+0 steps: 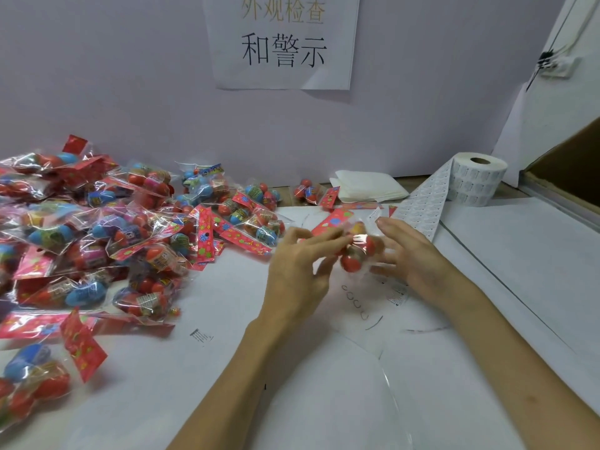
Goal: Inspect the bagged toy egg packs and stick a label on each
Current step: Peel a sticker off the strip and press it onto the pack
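egg pack (352,251): in the air, left of the label roll (477,180) | left hand (298,264): fingers pinch egg pack | right hand (409,254): straight fingers touch its side | pile of packs (97,238): far left of roll

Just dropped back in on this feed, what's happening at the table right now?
A person holds one bagged egg pack above the table. The left hand pinches it, and the right hand lies against its other side with fairly straight fingers. A big pile of packs lies to the left. The label roll stands at the back right, its strip trailing toward the hands. Whether this pack is labelled yet is unclear.
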{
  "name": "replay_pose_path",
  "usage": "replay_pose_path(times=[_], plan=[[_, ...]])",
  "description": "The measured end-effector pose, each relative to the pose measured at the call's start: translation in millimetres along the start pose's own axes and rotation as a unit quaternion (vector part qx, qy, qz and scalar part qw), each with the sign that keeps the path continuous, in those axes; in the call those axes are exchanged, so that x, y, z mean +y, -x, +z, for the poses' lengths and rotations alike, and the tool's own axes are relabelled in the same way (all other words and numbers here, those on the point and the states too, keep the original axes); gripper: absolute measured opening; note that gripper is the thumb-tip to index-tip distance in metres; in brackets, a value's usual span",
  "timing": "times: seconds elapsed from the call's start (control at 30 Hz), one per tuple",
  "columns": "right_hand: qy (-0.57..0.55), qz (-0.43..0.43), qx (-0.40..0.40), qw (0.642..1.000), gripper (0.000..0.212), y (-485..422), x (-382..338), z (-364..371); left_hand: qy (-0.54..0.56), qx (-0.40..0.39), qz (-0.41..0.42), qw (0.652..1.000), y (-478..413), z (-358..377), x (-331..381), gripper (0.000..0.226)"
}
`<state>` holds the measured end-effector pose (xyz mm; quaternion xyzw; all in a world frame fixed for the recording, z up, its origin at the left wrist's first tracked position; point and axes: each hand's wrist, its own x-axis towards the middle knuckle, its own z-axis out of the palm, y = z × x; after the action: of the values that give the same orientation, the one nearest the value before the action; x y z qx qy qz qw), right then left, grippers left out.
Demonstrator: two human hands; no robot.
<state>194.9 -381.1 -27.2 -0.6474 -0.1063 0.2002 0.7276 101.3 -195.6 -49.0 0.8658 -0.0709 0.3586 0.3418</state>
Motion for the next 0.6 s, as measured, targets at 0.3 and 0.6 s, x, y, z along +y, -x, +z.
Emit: replay_pose_path(times=[0.3,0.6], plan=[[0.009,-0.061,0.031,0.998,0.056,-2,2,-5,0.044,-0.006,-0.123,0.991,-1,1,11,0.073],[0.034,-0.101,-0.028,0.994,0.061,3,-1,3,0.381,-0.175,-0.363,0.832,-5,-5,15,0.041]])
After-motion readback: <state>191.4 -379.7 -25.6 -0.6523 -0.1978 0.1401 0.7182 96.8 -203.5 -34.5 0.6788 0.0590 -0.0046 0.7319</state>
